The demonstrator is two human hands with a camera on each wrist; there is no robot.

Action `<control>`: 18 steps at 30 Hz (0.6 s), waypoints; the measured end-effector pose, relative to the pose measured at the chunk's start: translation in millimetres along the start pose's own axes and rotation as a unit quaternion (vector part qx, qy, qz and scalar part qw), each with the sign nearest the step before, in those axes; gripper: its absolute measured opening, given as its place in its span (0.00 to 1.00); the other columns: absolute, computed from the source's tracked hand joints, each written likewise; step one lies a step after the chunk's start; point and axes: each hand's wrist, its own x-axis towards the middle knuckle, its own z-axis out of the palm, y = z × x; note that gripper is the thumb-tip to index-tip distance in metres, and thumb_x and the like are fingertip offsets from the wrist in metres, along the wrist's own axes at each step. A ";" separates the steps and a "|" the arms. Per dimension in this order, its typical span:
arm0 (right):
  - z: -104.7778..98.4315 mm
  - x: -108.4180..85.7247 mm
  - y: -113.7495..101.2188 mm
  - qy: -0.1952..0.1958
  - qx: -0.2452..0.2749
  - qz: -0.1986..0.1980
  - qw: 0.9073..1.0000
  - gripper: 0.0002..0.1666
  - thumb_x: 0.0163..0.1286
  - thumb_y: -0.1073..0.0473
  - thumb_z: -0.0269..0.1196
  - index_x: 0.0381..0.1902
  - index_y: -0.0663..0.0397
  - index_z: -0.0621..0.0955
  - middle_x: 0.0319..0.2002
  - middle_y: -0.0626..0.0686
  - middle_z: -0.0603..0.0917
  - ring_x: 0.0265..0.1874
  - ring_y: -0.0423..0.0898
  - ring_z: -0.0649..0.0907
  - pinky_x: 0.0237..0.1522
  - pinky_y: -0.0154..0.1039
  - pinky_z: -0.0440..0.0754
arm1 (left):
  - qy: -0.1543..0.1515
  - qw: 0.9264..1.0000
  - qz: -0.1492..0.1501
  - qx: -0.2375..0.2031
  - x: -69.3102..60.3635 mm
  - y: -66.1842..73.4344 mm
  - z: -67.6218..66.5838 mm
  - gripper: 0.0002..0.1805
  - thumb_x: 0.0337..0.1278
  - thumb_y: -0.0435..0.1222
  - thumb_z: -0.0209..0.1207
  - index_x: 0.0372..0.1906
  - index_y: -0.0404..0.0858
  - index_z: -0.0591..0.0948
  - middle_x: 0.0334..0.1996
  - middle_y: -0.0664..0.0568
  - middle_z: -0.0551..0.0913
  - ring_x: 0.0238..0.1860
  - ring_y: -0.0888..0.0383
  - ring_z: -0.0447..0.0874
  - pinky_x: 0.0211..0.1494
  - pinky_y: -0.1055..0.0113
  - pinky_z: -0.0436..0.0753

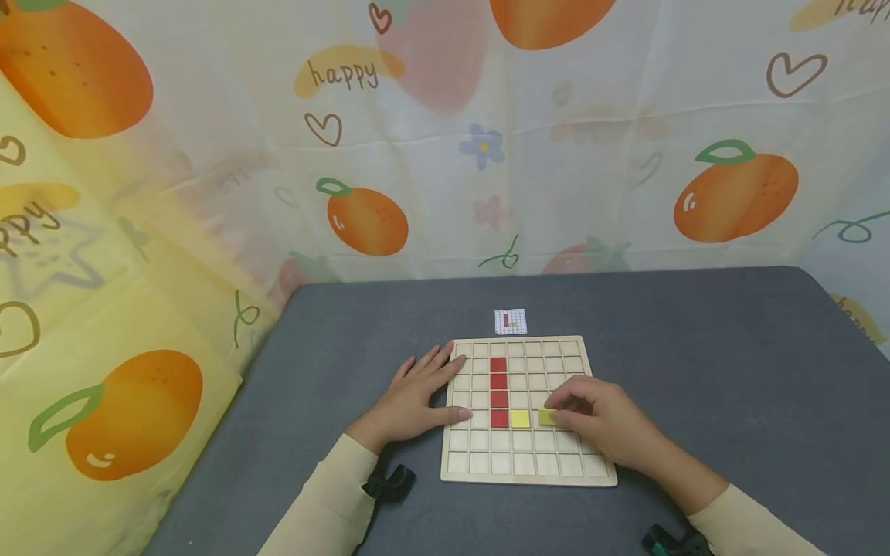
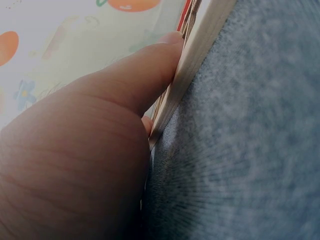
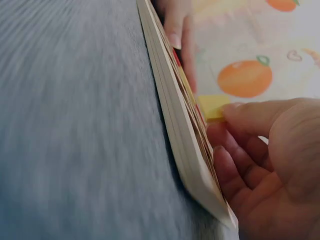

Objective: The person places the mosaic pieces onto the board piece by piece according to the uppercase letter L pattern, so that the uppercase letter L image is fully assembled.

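Note:
A pale wooden grid board [image 1: 514, 463] lies flat on the table. Several red square tiles [image 1: 498, 381] form one column in it, and a yellow tile [image 1: 520, 418] sits right of the lowest red one. Between thumb and fingers my right hand [image 1: 612, 425] pinches a second yellow tile [image 3: 212, 106], just above the board; in the head view it appears one cell right of the placed yellow tile. At the board's left edge my left hand [image 1: 413, 401] rests with fingers spread, its thumb [image 2: 150, 65] touching the frame.
Behind the board lies a small printed card [image 1: 511, 321] with a grid pattern in red and yellow. Grey cloth covers the table [image 1: 375, 324]. A fruit-patterned curtain [image 1: 431, 170] hangs along the back and left. Black wrist straps [image 1: 391, 484] are on both arms.

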 end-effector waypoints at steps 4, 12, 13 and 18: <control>6.8 4.1 -4.3 0.002 -0.042 0.010 0.999 0.08 0.73 0.65 0.75 0.40 0.45 0.90 0.38 0.40 0.87 0.37 0.39 0.85 0.42 0.39 0.84 | 0.001 1.000 -0.001 0.000 0.1 1.0 0.6 0.54 0.68 0.69 0.63 0.89 0.51 0.59 0.89 0.56 0.45 0.88 0.53 0.37 0.83 0.40 0.35; 10.3 5.5 -5.1 0.011 -0.077 -0.002 0.997 0.08 0.72 0.64 0.76 0.38 0.43 0.92 0.39 0.38 0.85 0.38 0.37 0.83 0.44 0.40 0.84 | -0.002 1.000 -0.002 0.000 1.7 2.1 0.3 0.54 0.68 0.69 0.63 0.89 0.51 0.59 0.89 0.56 0.45 0.88 0.52 0.37 0.83 0.40 0.35; 10.4 5.4 -4.9 0.011 -0.078 -0.009 0.997 0.07 0.72 0.64 0.76 0.39 0.43 0.92 0.39 0.38 0.84 0.39 0.37 0.83 0.44 0.40 0.84 | -0.002 1.000 -0.002 -0.002 1.7 2.2 0.4 0.54 0.68 0.69 0.63 0.89 0.51 0.59 0.89 0.56 0.45 0.88 0.52 0.37 0.83 0.40 0.35; 9.8 4.4 -4.5 -0.011 -0.086 -0.028 0.996 0.05 0.74 0.64 0.75 0.43 0.48 0.94 0.42 0.39 0.79 0.38 0.38 0.79 0.41 0.38 0.81 | -0.002 1.000 -0.003 -0.003 1.7 1.2 1.3 0.53 0.68 0.68 0.64 0.89 0.51 0.59 0.89 0.56 0.46 0.88 0.52 0.38 0.83 0.40 0.35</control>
